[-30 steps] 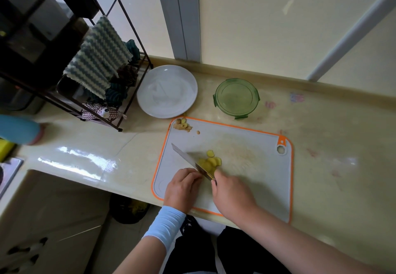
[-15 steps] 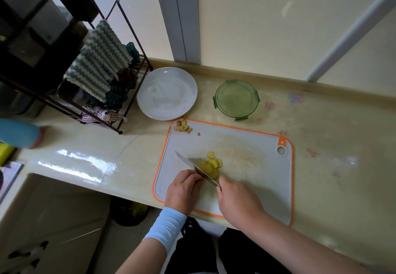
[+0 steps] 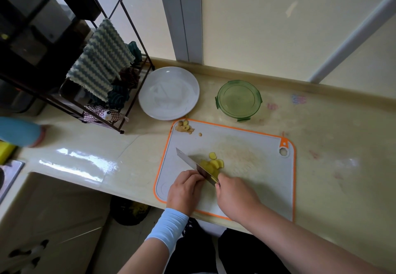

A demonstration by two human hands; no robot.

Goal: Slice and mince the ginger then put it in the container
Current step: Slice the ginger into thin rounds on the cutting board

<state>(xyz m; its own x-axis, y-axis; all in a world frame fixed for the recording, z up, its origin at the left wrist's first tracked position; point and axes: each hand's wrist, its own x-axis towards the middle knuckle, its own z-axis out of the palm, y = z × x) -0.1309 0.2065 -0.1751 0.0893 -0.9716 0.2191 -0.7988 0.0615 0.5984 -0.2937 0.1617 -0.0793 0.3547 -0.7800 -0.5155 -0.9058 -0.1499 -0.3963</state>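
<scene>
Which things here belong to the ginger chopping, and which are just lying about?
In use: yellow ginger slices, steel knife in the right hand, left hand beside the blade, orange-rimmed white cutting board, round green plastic container.
Lying about: round white plate, black wire rack, striped cloth, brownish ginger scraps.

Ginger slices (image 3: 214,163) on cutting board (image 3: 257,179), plate (image 3: 169,93) and container (image 3: 238,100) behind

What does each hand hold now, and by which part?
The right hand grips the knife at its handle end, which the hand hides. The left hand curls beside the knife; what it holds is hidden.
</scene>
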